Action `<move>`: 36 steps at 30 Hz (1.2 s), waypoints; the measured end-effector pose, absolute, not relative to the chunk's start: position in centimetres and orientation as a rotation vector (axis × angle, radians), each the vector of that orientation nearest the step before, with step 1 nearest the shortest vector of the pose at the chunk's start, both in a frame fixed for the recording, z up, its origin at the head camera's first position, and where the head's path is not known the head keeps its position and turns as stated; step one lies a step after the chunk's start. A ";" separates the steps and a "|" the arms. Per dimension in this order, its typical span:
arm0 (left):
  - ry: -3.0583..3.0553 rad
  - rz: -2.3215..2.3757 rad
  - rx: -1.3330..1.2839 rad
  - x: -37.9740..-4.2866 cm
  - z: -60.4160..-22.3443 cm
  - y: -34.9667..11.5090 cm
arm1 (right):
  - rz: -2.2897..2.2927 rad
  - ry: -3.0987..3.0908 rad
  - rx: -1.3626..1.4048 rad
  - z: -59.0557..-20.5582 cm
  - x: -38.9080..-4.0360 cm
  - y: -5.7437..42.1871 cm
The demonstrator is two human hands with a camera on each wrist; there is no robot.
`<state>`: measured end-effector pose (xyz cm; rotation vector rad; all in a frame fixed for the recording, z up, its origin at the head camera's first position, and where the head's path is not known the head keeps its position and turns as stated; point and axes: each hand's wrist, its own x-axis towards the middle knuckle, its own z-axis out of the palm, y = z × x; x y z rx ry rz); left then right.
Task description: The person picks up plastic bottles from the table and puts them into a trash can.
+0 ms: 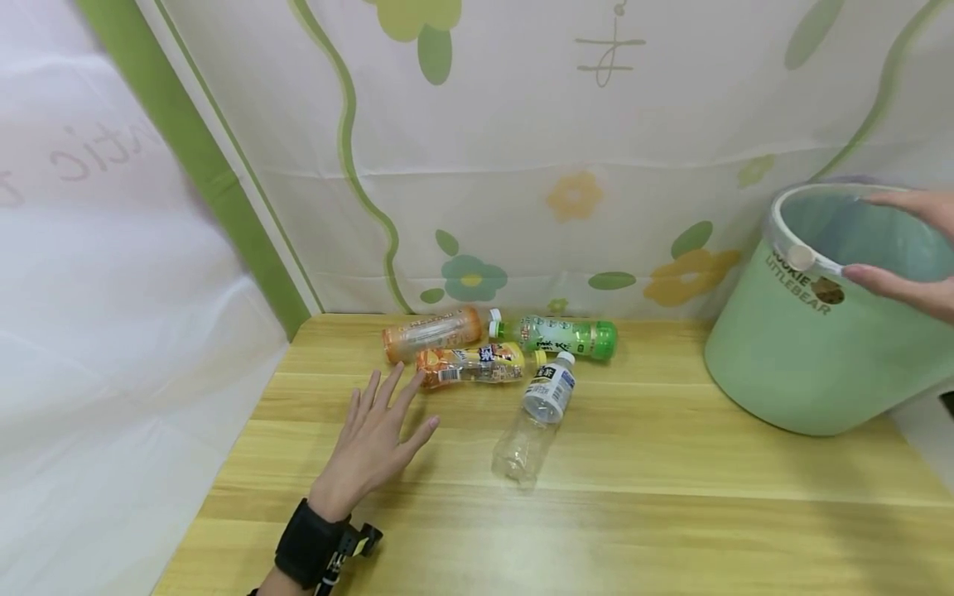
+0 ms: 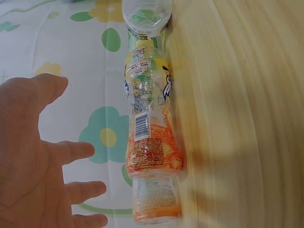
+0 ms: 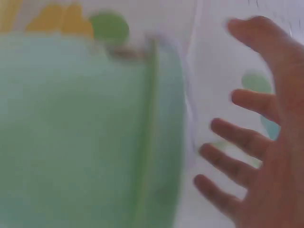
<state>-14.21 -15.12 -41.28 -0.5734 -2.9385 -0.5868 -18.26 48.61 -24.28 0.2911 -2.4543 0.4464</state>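
My left hand (image 1: 373, 447) hovers over the table with fingers spread, holding nothing. Its fingertips are close to a yellow-and-orange labelled bottle (image 1: 477, 364), which lies on its side. Behind that lies an orange-labelled bottle (image 1: 436, 331), and to its right a green bottle (image 1: 562, 337). A clear bottle with a white label (image 1: 550, 391) lies slanted in front of them. At the right, my right hand (image 1: 920, 248) is spread over the rim of a green trash bin (image 1: 805, 348). The right wrist view shows this hand (image 3: 266, 128) apart from the bin, nothing between its fingers.
The wooden table (image 1: 633, 505) meets a hanging white cloth (image 1: 484, 165) printed with flowers along its back edge. Another white cloth (image 1: 97, 372) hangs along the left side. The bin stands at the table's right, lined with a bag.
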 end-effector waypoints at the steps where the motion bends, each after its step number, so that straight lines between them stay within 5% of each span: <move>1: -2.938 -0.588 -0.574 -14.2 -41.3 -15.1 | 0.439 -2.429 0.373 -23.2 -16.8 45.4; 15: -2.920 -0.614 -0.593 -14.0 -41.3 -14.8 | 0.347 -2.316 0.861 -28.2 -14.1 34.4; 27: -2.949 -0.621 -0.616 -14.0 -41.4 -14.0 | 0.344 -2.570 0.857 -39.2 -13.8 31.7; 36: -2.945 -0.616 -0.634 -13.3 -41.7 -10.4 | 0.315 -2.712 0.825 -43.0 -13.0 30.9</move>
